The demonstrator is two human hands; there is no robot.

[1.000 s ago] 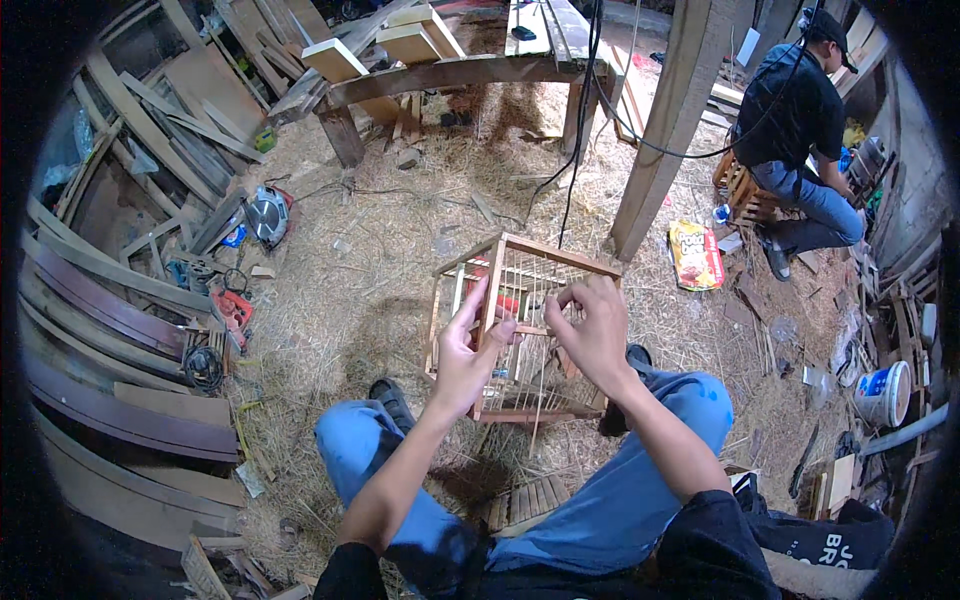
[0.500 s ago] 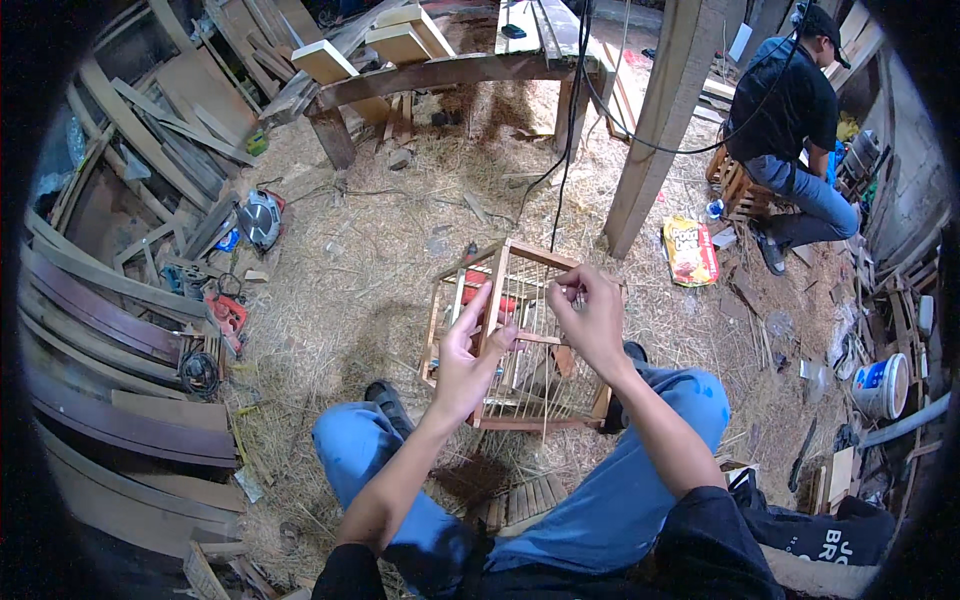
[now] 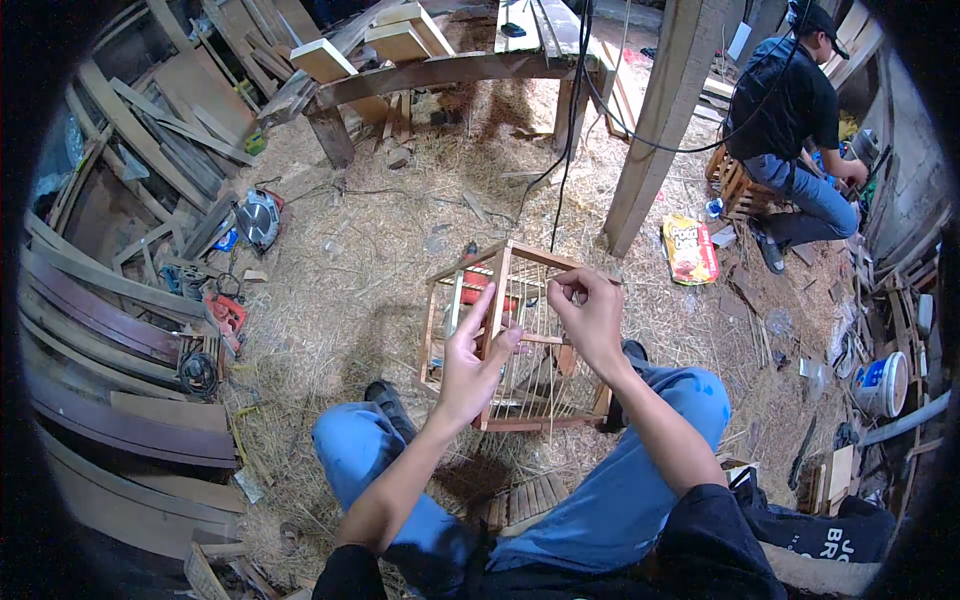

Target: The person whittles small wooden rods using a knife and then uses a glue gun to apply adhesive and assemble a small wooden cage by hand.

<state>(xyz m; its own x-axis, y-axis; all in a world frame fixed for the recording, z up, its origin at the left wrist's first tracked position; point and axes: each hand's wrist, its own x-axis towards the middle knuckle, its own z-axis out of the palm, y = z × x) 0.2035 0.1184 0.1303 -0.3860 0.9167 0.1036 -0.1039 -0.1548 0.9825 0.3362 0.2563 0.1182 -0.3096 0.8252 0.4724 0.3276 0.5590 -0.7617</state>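
Observation:
A small wooden cage [image 3: 501, 275] with thin bars stands between my feet, tilted toward me. My left hand [image 3: 468, 375] grips its near upright post, thumb on one side and fingers stretched along the other. At the cage's top right rail, my right hand [image 3: 590, 315] is closed in a pinch, with thumb and forefinger together. What sits in that pinch is too small to make out. Below it a thin rod [image 3: 550, 405] runs down across the cage's near side; whether it reaches my fingers cannot be told. A red tool [image 3: 474, 288] shows partly through the bars.
Straw covers the floor. A circular saw [image 3: 259, 221] and a red power tool [image 3: 228, 314] lie at left beside stacked boards. A wooden post [image 3: 665, 130], hanging black cables and a workbench [image 3: 440, 72] stand ahead. Another person [image 3: 785, 110] sits at far right near a yellow-red bag [image 3: 690, 250].
The cage has turned very slightly, and the thin rod has shifted a little to the right. My hands stay nearly in place. The other person's arm has reached outward to the right.

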